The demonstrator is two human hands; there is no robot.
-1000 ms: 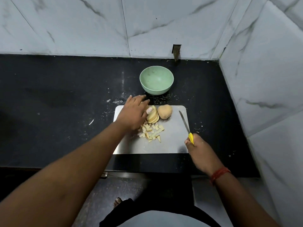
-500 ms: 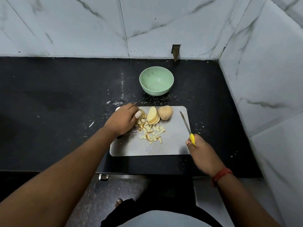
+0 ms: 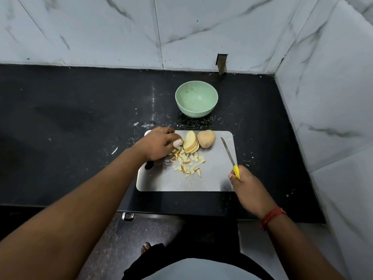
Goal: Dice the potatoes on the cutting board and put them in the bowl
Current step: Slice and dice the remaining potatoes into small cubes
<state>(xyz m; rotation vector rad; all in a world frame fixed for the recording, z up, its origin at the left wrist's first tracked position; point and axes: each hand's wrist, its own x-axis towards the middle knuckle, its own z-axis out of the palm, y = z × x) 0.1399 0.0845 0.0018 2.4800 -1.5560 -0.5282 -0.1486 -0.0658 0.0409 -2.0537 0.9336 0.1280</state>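
A steel cutting board (image 3: 212,178) lies on the black counter. On it are a stack of potato slices (image 3: 191,142), a potato half (image 3: 206,138) to their right, and a scatter of diced pieces (image 3: 188,163). My left hand (image 3: 156,145) rests at the board's upper left with its fingers curled over some dice, just left of the slices. My right hand (image 3: 245,183) grips the yellow handle of a knife (image 3: 229,152), whose blade lies over the board's right side, pointing away. The green bowl (image 3: 196,101) stands beyond the board and holds nothing.
The black counter (image 3: 70,128) runs wide to the left, with white crumbs near the board. Marble walls close off the back and the right side. A drawer handle (image 3: 127,216) sits under the counter's front edge.
My left hand has slid left off the potato slices and now covers dice at the board's upper left. The right hand with the knife has stayed put.
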